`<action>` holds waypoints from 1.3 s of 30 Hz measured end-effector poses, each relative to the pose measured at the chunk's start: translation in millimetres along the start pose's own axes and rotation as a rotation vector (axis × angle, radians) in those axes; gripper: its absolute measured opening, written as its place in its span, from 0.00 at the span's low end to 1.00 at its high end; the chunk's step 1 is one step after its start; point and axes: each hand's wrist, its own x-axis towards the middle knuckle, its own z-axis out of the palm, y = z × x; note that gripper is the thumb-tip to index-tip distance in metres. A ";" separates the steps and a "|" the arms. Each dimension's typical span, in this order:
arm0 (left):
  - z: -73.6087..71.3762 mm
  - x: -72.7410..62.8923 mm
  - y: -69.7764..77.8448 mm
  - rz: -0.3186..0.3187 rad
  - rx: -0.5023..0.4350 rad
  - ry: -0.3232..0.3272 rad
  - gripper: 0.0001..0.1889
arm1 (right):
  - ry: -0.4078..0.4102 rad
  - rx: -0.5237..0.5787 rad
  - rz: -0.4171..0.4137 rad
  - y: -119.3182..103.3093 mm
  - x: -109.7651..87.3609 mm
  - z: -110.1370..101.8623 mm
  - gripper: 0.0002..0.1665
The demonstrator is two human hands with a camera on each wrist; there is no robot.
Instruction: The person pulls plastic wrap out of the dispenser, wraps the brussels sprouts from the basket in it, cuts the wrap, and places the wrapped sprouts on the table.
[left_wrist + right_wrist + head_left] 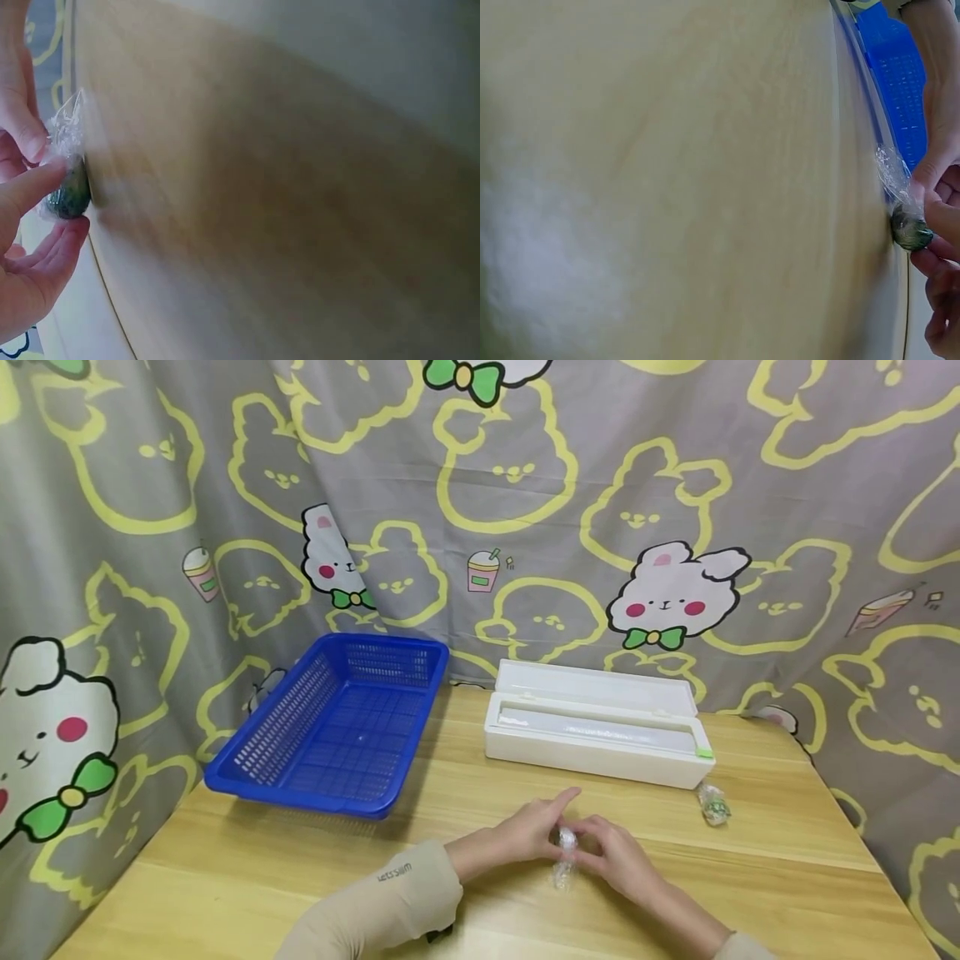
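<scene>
Between my two hands is a small round dark-green item wrapped in clear plastic film (566, 850), held low over the table. My left hand (536, 832) pinches the wrapped item from the left, its thumb and fingers around the green part in the left wrist view. From the right, the fingertips of my right hand (619, 858) pinch it too. Loose crumpled film (891, 171) sticks out from one end of the bundle, and dark green (910, 229) shows through the other. What exactly is inside the film I cannot tell.
A white cling film dispenser (600, 762) with its lid raised stands behind the hands, a roll inside. Another film-wrapped green item (715, 805) lies by its right end. At left sits a blue plastic basket (300, 804). A patterned curtain (525, 510) borders the wooden table (780, 860).
</scene>
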 end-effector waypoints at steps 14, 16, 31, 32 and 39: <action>0.1 1.3 -2.0 -0.041 -0.075 -0.028 0.50 | -0.055 -0.454 -0.264 -1.2 10.9 -2.7 0.21; -0.7 2.1 -2.0 -0.052 -0.089 -0.033 0.50 | -0.034 -0.492 -0.309 -0.3 12.7 -2.2 0.19; -6.2 7.6 -5.8 -0.087 -0.191 -0.066 0.49 | -0.117 0.039 0.013 11.7 10.3 -6.3 0.23; -6.3 7.7 -5.0 -0.082 -0.181 -0.061 0.49 | -0.125 0.088 0.053 12.0 11.0 -7.2 0.23; -8.7 9.8 2.0 0.030 -0.064 0.009 0.46 | -0.159 0.189 0.192 10.5 13.6 -13.7 0.23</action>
